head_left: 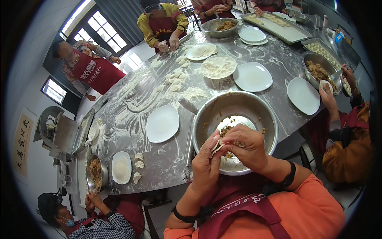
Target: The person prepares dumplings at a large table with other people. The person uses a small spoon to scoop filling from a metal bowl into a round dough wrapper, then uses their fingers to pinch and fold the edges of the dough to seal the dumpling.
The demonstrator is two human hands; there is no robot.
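Note:
Both of my hands are closed on one dumpling (216, 149), its pale wrapper folded between the fingertips. My left hand (205, 161) grips it from the left side. Thumb and fingers of my right hand (250, 148) pinch its edge from the right. How far the seam is pressed together is hidden by the fingers. Beneath and beyond the hands is a large steel bowl (266, 109), with brown minced filling (227, 130) at its bottom and bits stuck to its wall.
A white square plate (162, 124) lies left of the bowl, another plate (252, 77) beyond it. Dough pieces (175, 79) sit on the floured steel table (153, 163). A co-worker's hand (327, 95) holds a wrapper at right; finished dumplings (139, 164) rest at left.

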